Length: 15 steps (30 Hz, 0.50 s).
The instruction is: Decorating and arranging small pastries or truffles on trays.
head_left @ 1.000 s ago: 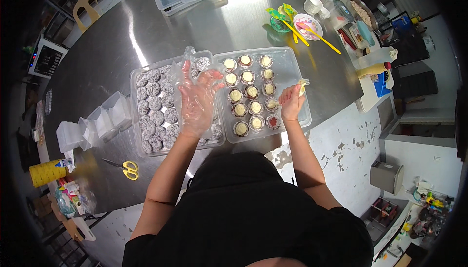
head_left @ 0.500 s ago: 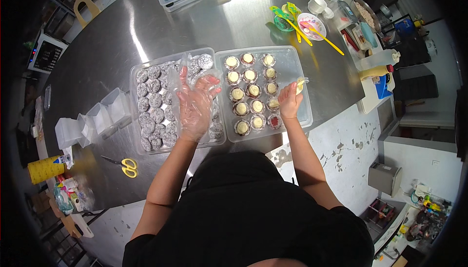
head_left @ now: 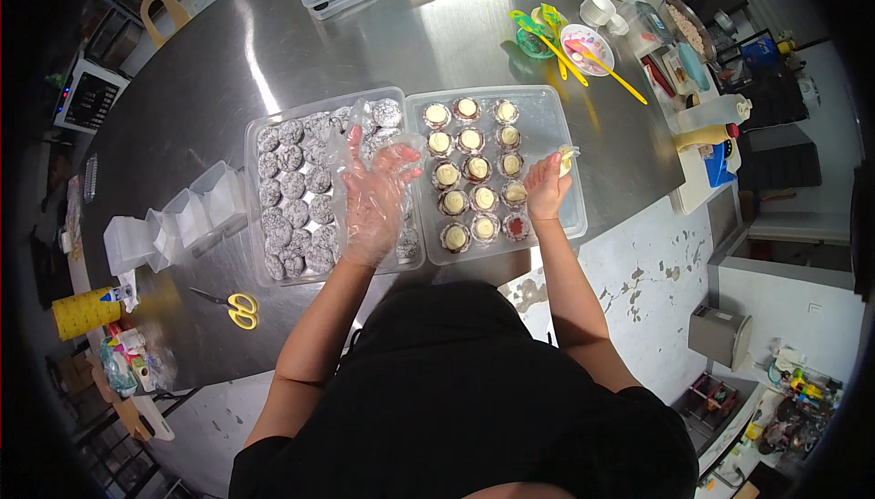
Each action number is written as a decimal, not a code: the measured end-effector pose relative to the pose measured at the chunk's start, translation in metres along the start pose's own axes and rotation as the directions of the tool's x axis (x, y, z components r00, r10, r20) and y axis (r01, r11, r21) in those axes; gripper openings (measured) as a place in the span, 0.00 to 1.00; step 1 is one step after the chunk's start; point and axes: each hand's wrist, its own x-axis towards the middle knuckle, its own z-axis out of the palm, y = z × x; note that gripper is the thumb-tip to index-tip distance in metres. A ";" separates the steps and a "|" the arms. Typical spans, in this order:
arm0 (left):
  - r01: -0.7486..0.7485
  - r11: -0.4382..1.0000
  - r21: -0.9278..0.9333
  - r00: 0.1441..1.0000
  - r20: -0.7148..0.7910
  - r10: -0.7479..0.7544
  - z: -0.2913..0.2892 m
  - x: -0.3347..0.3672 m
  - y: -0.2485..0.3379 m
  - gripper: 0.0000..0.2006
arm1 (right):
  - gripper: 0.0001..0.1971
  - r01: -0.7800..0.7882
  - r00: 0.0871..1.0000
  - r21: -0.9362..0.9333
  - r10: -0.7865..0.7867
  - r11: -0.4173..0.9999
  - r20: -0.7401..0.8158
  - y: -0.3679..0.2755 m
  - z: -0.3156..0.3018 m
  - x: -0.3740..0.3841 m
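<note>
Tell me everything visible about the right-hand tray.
It's a rectangular, translucent, plastic-looking tray with rounded corners and a raised rim, lying flat on the metal table beside another tray. Fifteen small round treats stand inside in three columns of five: fourteen have pale creamy tops; the nearest one on the right shows red. The right hand is over its right side; contact is unclear.

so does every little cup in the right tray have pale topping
No, the nearest cup in the right column shows only a red top.

Room over tabletop (head_left: pixel 410 52) beyond cupcake tray (head_left: pixel 550 121); spatulas (head_left: pixel 629 90), bowl (head_left: pixel 594 36) block farther right.
</note>
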 end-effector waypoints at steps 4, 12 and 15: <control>-0.002 1.000 -0.001 1.000 0.005 0.002 -0.001 -0.001 -0.002 0.37 | 0.23 -0.003 1.000 0.012 0.003 1.000 0.007 0.001 -0.002 0.002; 0.005 1.000 -0.015 1.000 0.003 -0.005 -0.003 -0.002 -0.002 0.36 | 0.22 -0.012 1.000 0.010 0.012 1.000 0.008 -0.002 -0.002 0.002; 0.001 1.000 -0.005 1.000 0.005 -0.001 -0.002 -0.003 -0.002 0.36 | 0.22 -0.035 0.999 0.034 0.034 0.999 0.020 -0.003 -0.008 0.002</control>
